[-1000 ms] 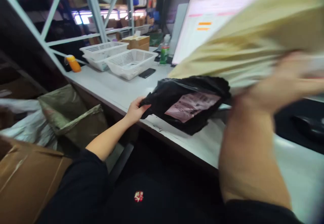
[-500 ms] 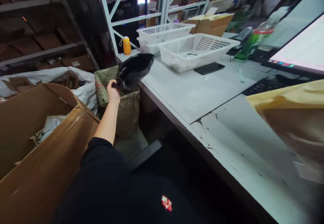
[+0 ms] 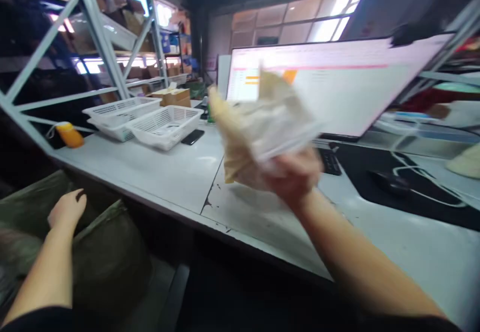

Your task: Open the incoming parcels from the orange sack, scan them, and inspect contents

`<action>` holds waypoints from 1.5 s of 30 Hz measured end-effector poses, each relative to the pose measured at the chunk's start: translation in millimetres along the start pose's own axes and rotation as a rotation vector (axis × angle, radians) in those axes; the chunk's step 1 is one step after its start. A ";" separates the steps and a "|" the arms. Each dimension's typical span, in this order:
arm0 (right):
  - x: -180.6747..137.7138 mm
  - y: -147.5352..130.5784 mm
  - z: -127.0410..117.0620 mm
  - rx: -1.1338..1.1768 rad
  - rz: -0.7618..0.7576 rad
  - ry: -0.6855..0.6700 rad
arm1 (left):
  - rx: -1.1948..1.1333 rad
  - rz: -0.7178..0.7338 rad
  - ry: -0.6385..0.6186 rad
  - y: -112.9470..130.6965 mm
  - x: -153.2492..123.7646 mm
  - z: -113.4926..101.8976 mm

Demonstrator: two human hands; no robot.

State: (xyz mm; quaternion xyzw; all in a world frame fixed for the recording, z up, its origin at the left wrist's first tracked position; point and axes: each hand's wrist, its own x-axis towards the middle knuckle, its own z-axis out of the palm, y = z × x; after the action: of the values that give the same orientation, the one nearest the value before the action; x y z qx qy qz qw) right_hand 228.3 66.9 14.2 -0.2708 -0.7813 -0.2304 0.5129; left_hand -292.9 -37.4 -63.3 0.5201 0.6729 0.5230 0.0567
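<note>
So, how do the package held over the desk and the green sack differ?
The package is pale yellow and white; the sack is dark green. The package is raised above the desk in the right grip; the sack sits lower, beside the desk. The package is blurred; the sack is clearer. Both look soft-sided.

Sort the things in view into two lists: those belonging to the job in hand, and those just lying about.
Job in hand, judging by the hands:
- yellowish package, blurred, in the right hand
- dark green sack, at the left hand

Apparently just lying about, untouched:
- white baskets
- black phone
- orange bottle
- mouse
</note>
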 end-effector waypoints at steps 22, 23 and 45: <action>-62.7 -47.6 -17.2 0.151 0.060 -1.125 | 0.212 0.406 -0.724 126.2 -59.9 140.6; -65.5 -52.5 -22.9 0.169 0.041 -1.097 | 0.174 0.351 -0.676 127.6 -55.4 137.8; -1.6 90.5 -18.8 0.278 0.937 -0.543 | -0.810 -0.502 -0.288 143.2 -6.9 191.5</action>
State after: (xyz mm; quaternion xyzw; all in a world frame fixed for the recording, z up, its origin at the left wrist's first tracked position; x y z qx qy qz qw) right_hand 301.3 122.2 27.1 -0.5687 -0.7045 0.2053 0.3717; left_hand -79.2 68.2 -42.8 0.3452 0.5056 0.6353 0.4708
